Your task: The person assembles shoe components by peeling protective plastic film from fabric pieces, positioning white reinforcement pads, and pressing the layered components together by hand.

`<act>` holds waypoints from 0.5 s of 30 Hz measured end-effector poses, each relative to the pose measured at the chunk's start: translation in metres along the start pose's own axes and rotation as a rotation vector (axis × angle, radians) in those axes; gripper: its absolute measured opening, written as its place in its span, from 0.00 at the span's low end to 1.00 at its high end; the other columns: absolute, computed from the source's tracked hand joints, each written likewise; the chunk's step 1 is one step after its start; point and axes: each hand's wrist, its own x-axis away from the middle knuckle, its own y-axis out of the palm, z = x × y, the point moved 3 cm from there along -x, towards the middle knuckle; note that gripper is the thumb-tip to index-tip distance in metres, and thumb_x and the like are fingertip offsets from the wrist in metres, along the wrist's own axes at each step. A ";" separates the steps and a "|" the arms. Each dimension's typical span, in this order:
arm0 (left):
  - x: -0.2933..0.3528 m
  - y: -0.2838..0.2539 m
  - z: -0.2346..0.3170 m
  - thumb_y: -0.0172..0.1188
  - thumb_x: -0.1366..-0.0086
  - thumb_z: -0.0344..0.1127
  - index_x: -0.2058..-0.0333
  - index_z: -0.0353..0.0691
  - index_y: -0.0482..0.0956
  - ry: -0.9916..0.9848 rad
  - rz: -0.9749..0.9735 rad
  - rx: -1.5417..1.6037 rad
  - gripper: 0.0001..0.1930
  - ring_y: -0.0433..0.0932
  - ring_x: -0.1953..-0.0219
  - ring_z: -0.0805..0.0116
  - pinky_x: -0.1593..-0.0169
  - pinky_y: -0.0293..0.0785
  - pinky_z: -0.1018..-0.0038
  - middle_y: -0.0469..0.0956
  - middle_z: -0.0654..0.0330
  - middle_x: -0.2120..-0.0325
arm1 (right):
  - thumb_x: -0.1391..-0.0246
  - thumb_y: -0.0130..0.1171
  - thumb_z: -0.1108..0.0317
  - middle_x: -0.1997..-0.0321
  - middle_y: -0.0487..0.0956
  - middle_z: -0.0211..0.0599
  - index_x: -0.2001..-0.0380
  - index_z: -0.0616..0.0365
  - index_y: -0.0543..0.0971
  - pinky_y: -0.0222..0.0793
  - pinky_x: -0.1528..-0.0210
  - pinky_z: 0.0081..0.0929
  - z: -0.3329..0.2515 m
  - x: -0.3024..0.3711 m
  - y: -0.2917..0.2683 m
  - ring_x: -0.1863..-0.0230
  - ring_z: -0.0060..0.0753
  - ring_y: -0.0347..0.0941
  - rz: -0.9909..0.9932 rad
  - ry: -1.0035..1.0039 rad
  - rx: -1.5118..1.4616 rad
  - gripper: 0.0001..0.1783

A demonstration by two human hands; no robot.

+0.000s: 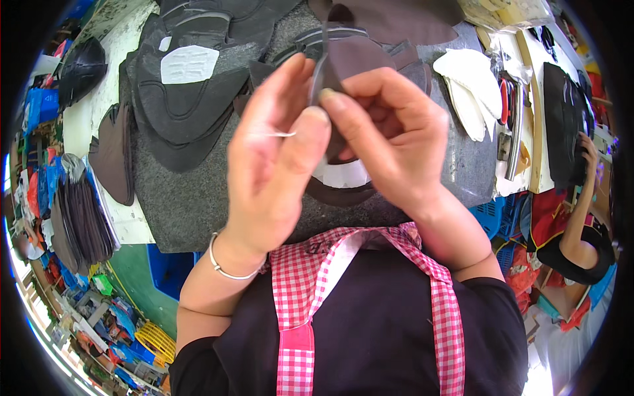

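Observation:
Both my hands are raised over the work table, close together. My right hand (403, 132) pinches a thin dark brown leather-like piece (323, 69) between thumb and bent fingers; the piece is seen nearly edge-on. My left hand (271, 158) is against the same piece from the other side, thumb tip close to the right thumb, fingers extended upward and partly behind it. A short white thread-like strip (277, 134) crosses my left hand. Beneath them lies a brown shoe-upper piece with a white patch (342, 175), partly covered by the hands.
Stacked black shoe uppers (185, 115) lie on the grey mat (172, 204) at left. White curved pieces (470, 89) and a metal-handled tool (515, 142) are at right. A stack of dark pieces (82, 218) stands far left. Another person's arm (584, 204) reaches in at far right.

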 end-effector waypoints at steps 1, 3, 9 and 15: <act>0.000 -0.004 -0.002 0.51 0.26 0.38 0.42 0.28 0.70 -0.027 -0.135 -0.123 0.21 0.77 0.52 0.70 0.47 0.72 0.76 0.79 0.55 0.55 | 0.44 0.62 0.77 0.76 0.82 0.31 0.68 0.66 0.79 0.71 0.76 0.15 0.002 0.000 0.006 0.76 0.12 0.76 0.003 -0.048 -0.004 0.02; -0.006 -0.020 -0.003 0.44 0.23 0.38 0.43 0.29 0.73 -0.048 -0.266 -0.445 0.20 0.77 0.49 0.69 0.44 0.71 0.74 0.79 0.53 0.51 | 0.46 0.63 0.77 0.77 0.81 0.31 0.70 0.65 0.79 0.73 0.75 0.14 0.007 -0.002 0.010 0.77 0.13 0.77 0.014 -0.069 -0.027 0.02; -0.019 -0.054 0.005 0.45 0.23 0.38 0.50 0.33 0.80 0.057 -0.080 -0.528 0.17 0.77 0.63 0.79 0.59 0.73 0.81 0.81 0.61 0.65 | 0.49 0.66 0.78 0.78 0.80 0.30 0.71 0.64 0.80 0.73 0.75 0.16 0.010 0.004 -0.020 0.78 0.15 0.77 0.162 -0.168 0.228 0.04; -0.029 -0.030 0.011 0.46 0.23 0.40 0.54 0.36 0.81 -0.260 -0.102 -0.246 0.17 0.66 0.77 0.87 0.75 0.60 0.86 0.73 0.71 0.77 | 0.46 0.64 0.77 0.73 0.80 0.33 0.66 0.63 0.78 0.74 0.73 0.19 -0.004 0.020 0.000 0.74 0.19 0.78 0.043 -0.485 0.218 0.05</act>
